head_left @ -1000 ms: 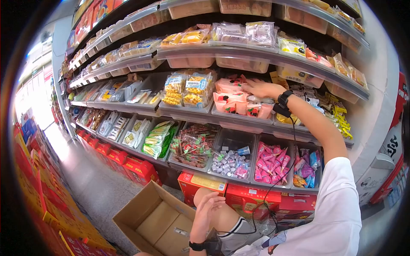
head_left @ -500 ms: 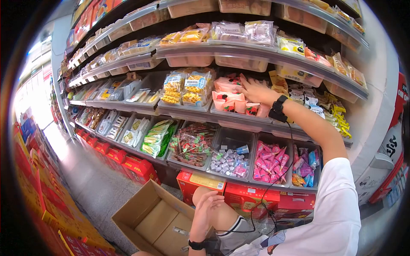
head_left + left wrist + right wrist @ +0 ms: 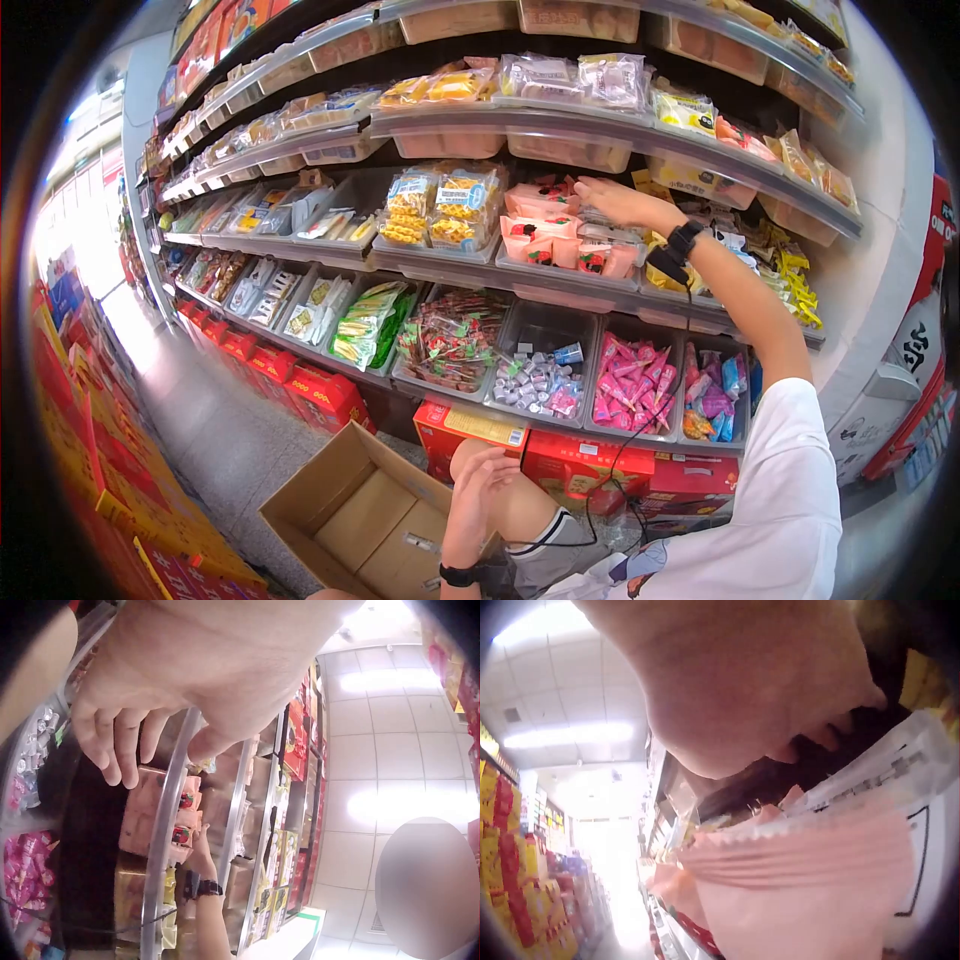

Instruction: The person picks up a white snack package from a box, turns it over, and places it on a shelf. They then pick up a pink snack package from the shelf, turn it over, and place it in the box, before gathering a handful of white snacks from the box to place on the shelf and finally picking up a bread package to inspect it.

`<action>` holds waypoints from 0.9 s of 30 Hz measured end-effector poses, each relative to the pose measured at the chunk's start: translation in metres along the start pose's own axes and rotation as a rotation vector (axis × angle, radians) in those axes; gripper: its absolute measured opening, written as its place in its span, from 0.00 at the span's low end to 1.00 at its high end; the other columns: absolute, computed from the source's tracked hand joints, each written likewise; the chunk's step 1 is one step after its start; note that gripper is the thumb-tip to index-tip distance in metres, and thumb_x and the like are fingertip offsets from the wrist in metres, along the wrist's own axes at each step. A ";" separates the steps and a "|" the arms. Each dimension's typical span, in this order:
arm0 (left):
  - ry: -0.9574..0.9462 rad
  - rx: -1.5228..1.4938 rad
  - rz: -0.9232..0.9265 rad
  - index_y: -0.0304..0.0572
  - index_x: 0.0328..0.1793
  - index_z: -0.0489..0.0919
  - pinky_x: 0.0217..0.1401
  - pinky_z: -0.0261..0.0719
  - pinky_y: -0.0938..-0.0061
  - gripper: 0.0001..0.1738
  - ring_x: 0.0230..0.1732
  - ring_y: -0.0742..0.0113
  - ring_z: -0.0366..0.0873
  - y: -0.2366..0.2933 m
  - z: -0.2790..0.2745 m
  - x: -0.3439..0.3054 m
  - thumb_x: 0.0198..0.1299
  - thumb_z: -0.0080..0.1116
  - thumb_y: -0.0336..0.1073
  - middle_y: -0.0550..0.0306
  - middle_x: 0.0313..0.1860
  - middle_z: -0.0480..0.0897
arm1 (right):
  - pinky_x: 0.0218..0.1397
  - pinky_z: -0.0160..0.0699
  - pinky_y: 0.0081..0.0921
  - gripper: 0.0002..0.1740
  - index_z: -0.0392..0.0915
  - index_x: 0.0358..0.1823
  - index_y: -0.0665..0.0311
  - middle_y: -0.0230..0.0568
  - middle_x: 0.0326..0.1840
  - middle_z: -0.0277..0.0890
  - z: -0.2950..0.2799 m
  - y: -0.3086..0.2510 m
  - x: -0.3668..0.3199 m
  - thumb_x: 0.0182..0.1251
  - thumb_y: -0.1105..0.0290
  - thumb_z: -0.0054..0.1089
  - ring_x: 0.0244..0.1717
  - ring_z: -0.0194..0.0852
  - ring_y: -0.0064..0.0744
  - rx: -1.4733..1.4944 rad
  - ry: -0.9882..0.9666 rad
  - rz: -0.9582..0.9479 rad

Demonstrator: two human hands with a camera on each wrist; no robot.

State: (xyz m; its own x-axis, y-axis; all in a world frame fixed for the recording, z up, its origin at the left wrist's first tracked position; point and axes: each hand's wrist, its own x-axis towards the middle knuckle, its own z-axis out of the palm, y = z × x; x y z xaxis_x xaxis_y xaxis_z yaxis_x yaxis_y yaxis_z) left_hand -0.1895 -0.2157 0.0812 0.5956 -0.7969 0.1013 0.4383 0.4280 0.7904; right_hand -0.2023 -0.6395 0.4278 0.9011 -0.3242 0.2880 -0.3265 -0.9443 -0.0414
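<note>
In the head view my right hand [image 3: 630, 203] reaches over a shelf bin of pink snack packets [image 3: 540, 243], its fingers extended toward the back of the bin. The right wrist view shows that hand [image 3: 757, 690] close above a pink packet [image 3: 802, 877] and a clear plastic wrapper [image 3: 900, 757]; its fingertips point down behind them. My left hand [image 3: 478, 495] is raised near my knee, fingers loosely bent and holding nothing. From the left wrist, the same hand [image 3: 202, 675] hangs in front of the shelves, away from the goods.
Bagged waffle-like snacks [image 3: 462, 210] stand left of the pink packets, yellow packets [image 3: 795, 275] to the right. Lower bins hold pink cone packets [image 3: 635, 385] and small cups [image 3: 540, 385]. A cardboard box [image 3: 330, 480] sits open on the floor. A black cable [image 3: 690, 330] hangs from my right wrist.
My right hand first shifted left and down onto the pink packets, then came back right and slightly up. My left hand has stayed in place.
</note>
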 end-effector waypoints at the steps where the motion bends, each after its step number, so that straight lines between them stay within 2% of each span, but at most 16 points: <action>1: 0.003 -0.004 0.000 0.33 0.68 0.75 0.63 0.77 0.65 0.23 0.59 0.57 0.83 0.000 0.000 0.000 0.76 0.53 0.43 0.41 0.57 0.85 | 0.88 0.42 0.38 0.44 0.52 0.84 0.67 0.52 0.88 0.47 -0.013 -0.011 -0.014 0.85 0.38 0.22 0.88 0.41 0.49 0.055 -0.040 -0.011; 2: 0.001 -0.006 0.001 0.34 0.68 0.75 0.63 0.77 0.65 0.23 0.59 0.57 0.83 0.001 -0.001 0.000 0.76 0.53 0.43 0.42 0.57 0.85 | 0.89 0.40 0.36 0.43 0.52 0.84 0.66 0.49 0.90 0.44 -0.022 -0.021 -0.026 0.85 0.38 0.23 0.89 0.38 0.45 0.109 -0.080 -0.024; 3: 0.000 -0.007 0.000 0.34 0.68 0.75 0.63 0.77 0.65 0.23 0.59 0.57 0.83 0.001 -0.001 -0.001 0.76 0.53 0.43 0.42 0.57 0.85 | 0.87 0.47 0.33 0.40 0.58 0.82 0.67 0.51 0.87 0.53 -0.021 -0.024 -0.033 0.86 0.41 0.28 0.87 0.47 0.43 0.132 -0.025 -0.016; 6: 0.005 -0.001 -0.001 0.34 0.68 0.75 0.63 0.77 0.65 0.22 0.59 0.58 0.83 0.004 -0.001 -0.002 0.76 0.53 0.42 0.42 0.56 0.85 | 0.77 0.67 0.35 0.31 0.72 0.72 0.67 0.50 0.73 0.74 -0.016 -0.013 -0.042 0.85 0.48 0.42 0.72 0.73 0.45 0.172 0.136 -0.211; 9: 0.020 -0.011 0.003 0.35 0.68 0.76 0.63 0.77 0.65 0.22 0.58 0.59 0.83 0.003 -0.001 0.000 0.76 0.53 0.42 0.43 0.56 0.86 | 0.67 0.75 0.30 0.22 0.79 0.63 0.66 0.46 0.61 0.83 -0.035 -0.067 -0.085 0.81 0.57 0.54 0.61 0.81 0.37 0.335 0.205 -0.268; 12: 0.012 -0.026 -0.004 0.36 0.67 0.76 0.62 0.77 0.66 0.21 0.57 0.60 0.83 -0.001 -0.003 0.003 0.76 0.53 0.41 0.44 0.55 0.86 | 0.63 0.77 0.29 0.18 0.81 0.59 0.67 0.44 0.58 0.84 -0.023 -0.105 -0.110 0.78 0.63 0.57 0.55 0.81 0.31 0.477 0.161 -0.409; 14: 0.014 -0.035 0.000 0.36 0.67 0.76 0.62 0.77 0.66 0.21 0.57 0.60 0.83 0.000 -0.004 0.003 0.76 0.53 0.41 0.45 0.55 0.86 | 0.63 0.77 0.31 0.17 0.81 0.56 0.69 0.45 0.57 0.84 -0.012 -0.154 -0.136 0.78 0.63 0.58 0.56 0.82 0.32 0.475 -0.032 -0.479; 16: 0.027 -0.043 0.008 0.36 0.66 0.76 0.63 0.77 0.66 0.20 0.56 0.60 0.84 0.003 -0.004 0.000 0.76 0.53 0.41 0.45 0.55 0.86 | 0.58 0.81 0.37 0.17 0.81 0.56 0.68 0.49 0.52 0.85 0.025 -0.183 -0.151 0.78 0.61 0.58 0.53 0.85 0.41 0.531 -0.170 -0.654; 20: 0.060 -0.109 0.028 0.35 0.67 0.76 0.62 0.78 0.69 0.20 0.58 0.65 0.82 0.016 -0.003 -0.007 0.78 0.49 0.41 0.50 0.55 0.85 | 0.57 0.82 0.41 0.18 0.81 0.54 0.68 0.54 0.52 0.83 0.120 -0.244 -0.174 0.72 0.62 0.63 0.53 0.82 0.53 0.673 -0.488 -1.111; 22: 0.080 -0.043 0.077 0.36 0.68 0.75 0.61 0.79 0.71 0.20 0.57 0.67 0.83 0.041 0.008 -0.017 0.79 0.47 0.41 0.51 0.55 0.85 | 0.52 0.78 0.48 0.13 0.80 0.51 0.66 0.50 0.41 0.82 0.150 -0.273 -0.183 0.73 0.65 0.61 0.51 0.80 0.52 0.587 -0.470 -1.196; 24: 0.059 0.113 0.102 0.35 0.68 0.74 0.60 0.80 0.72 0.21 0.56 0.67 0.83 0.072 -0.005 -0.022 0.80 0.45 0.42 0.51 0.55 0.84 | 0.49 0.77 0.45 0.12 0.81 0.48 0.67 0.51 0.39 0.82 0.191 -0.302 -0.176 0.72 0.66 0.62 0.48 0.81 0.53 0.640 -0.509 -1.213; 25: 0.072 0.103 0.140 0.36 0.69 0.75 0.62 0.80 0.70 0.21 0.58 0.66 0.82 0.093 0.001 -0.030 0.78 0.48 0.40 0.53 0.55 0.83 | 0.47 0.77 0.44 0.11 0.81 0.46 0.67 0.51 0.38 0.82 0.208 -0.316 -0.167 0.71 0.66 0.62 0.46 0.81 0.54 0.666 -0.524 -1.224; 26: 0.127 0.357 0.265 0.34 0.69 0.74 0.63 0.79 0.71 0.23 0.59 0.65 0.82 0.100 -0.009 -0.035 0.75 0.51 0.41 0.51 0.58 0.82 | 0.46 0.78 0.43 0.11 0.81 0.45 0.67 0.51 0.37 0.82 0.221 -0.330 -0.156 0.71 0.66 0.62 0.44 0.82 0.52 0.733 -0.460 -1.243; 27: 0.124 0.334 0.288 0.34 0.69 0.74 0.63 0.78 0.72 0.24 0.58 0.64 0.82 0.107 -0.030 -0.034 0.74 0.53 0.41 0.50 0.59 0.82 | 0.44 0.78 0.41 0.11 0.81 0.44 0.68 0.51 0.36 0.82 0.231 -0.343 -0.145 0.71 0.66 0.63 0.42 0.82 0.50 0.798 -0.392 -1.258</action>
State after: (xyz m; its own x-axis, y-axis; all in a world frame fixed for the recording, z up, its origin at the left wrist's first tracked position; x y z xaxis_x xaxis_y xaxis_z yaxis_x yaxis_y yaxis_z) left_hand -0.1428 -0.1303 0.1439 0.7464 -0.5998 0.2884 0.0142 0.4476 0.8941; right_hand -0.1553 -0.2821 0.1796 0.5252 0.8064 0.2717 0.7954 -0.3517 -0.4936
